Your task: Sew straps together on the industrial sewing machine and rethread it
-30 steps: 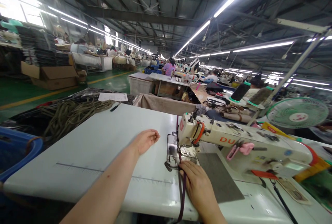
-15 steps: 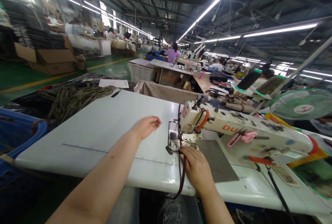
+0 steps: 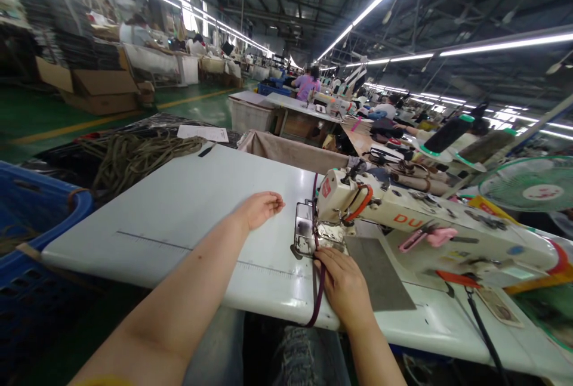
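Strap [image 3: 320, 296] runs through sewing machine [image 3: 358, 201], trailing over near edge of surface [image 3: 156, 207]. Right hand [image 3: 347, 281]: fingers pressing strap just before the needle area. Left hand [image 3: 263, 209]: fingers loosely curled, holding nothing, left of machine.

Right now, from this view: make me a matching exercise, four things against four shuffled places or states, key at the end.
Column one
1. Left hand
2. Right hand
3. Blue basket
4. Fan

Column two
A. At the right edge of the view, with a green-edged cage
B. Fingers on the dark purple strip, just in front of the sewing machine
C. Beside the left end of the white tabletop
D. Empty, fingers loosely curled, away from the strip

Pairs: 1-D, 2-B, 3-C, 4-A
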A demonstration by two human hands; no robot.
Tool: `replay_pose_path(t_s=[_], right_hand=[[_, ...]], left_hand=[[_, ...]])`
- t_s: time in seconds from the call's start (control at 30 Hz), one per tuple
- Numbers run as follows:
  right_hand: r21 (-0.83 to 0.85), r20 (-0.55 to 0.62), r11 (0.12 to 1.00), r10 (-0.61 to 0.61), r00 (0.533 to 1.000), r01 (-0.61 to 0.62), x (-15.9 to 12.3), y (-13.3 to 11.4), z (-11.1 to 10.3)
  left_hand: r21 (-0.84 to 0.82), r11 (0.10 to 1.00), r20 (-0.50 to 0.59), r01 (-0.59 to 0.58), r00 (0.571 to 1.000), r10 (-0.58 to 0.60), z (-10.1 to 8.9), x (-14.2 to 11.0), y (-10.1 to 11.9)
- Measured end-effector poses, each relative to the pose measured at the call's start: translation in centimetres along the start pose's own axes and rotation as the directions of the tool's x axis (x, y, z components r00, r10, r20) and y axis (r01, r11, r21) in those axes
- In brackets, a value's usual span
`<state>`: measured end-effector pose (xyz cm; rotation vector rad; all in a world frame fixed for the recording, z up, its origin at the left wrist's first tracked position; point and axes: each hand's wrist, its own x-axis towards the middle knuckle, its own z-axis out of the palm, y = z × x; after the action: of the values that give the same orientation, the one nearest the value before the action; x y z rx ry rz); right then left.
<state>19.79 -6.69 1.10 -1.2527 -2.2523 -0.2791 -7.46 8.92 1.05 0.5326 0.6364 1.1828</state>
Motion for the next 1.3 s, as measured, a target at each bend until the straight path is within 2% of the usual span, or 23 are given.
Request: replay_pose_path(t_s=[0.33, 0.9, 1.2, 1.3], right_hand=[[-0.001, 0.023, 1.0, 0.021, 1.0, -0.021, -0.2, 0.0, 0.0], [-0.003, -0.004, 1.0, -0.002, 1.0, 0.002, 0.0, 0.0, 0.1], [0.048, 0.035, 0.998, 0.038, 0.999, -0.039, 0.2, -0.4, 0.0], [0.058, 0.042, 0.997, 0.053, 0.998, -0.055, 0.2, -0.4, 0.2]], left_hand=[[0.001, 1.0, 0.003, -0.003, 1.0, 0.003, 0.0, 0.0, -0.1], [0.025, 1.0, -0.027, -0.017, 0.999, 0.017, 0.7, -0.6, 0.3], [0.047, 0.999, -0.068, 0.013, 0.998, -0.01, 0.9, -1.2, 0.7], [0.096, 0.995, -0.037, -0.006, 0.999, 0.01, 0.7, -0.9, 0.7]])
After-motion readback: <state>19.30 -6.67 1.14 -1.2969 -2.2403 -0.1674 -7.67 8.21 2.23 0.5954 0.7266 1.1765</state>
